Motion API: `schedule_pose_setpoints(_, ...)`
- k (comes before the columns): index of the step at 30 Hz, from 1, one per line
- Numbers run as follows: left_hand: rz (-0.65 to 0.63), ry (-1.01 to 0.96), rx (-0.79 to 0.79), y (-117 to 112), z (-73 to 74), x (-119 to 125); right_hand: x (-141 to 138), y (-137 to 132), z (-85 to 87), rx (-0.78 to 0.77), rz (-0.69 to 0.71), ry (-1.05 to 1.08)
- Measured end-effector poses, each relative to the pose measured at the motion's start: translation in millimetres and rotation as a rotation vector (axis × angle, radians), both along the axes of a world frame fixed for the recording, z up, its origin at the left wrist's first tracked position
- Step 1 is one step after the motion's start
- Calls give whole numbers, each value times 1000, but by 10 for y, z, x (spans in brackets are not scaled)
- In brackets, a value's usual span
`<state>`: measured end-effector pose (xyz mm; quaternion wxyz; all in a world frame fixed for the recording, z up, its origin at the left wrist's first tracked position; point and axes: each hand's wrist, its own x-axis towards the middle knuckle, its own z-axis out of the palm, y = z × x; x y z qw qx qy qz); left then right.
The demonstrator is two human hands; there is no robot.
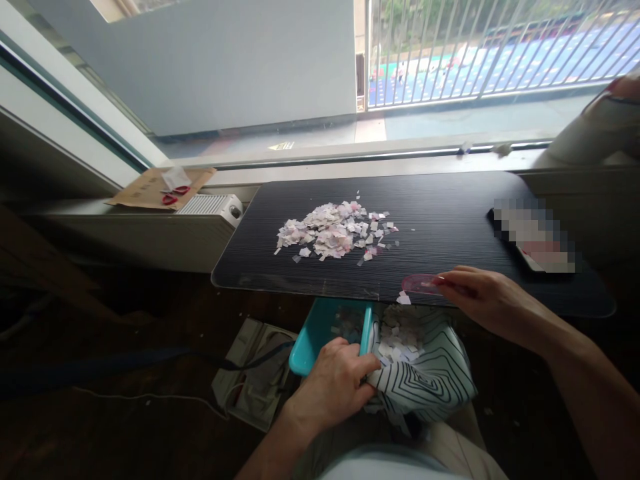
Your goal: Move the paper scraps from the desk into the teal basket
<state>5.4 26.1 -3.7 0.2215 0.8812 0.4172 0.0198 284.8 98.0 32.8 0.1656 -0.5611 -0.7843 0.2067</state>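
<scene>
Tool of translucent pink plastic point(420, 285), slim and round-ended, sits pinched in the closed fingers of my right hand point(487, 297) at the near edge of the black, grained tabletop point(450, 207), its long axis roughly along that edge, tip pointing left, a white paper scrap point(403, 298) just beside it. Bare surface lies open between it and the heap of small pale paper scraps point(330, 230). Below the edge, my left hand point(337, 380) grips the soft pale bag with black concentric lines point(430, 380), scraps inside, beside a turquoise plastic box point(313, 340) holding some pale bits.
</scene>
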Motion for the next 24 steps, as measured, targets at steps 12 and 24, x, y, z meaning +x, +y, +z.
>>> schedule_pose_setpoints(12,3,-9,3,-28,3,12,-37,-44,44,-67,50,2)
schedule_pose_setpoints(24,-16,15,2,1,25,30,3,-49,10,-75,7,23)
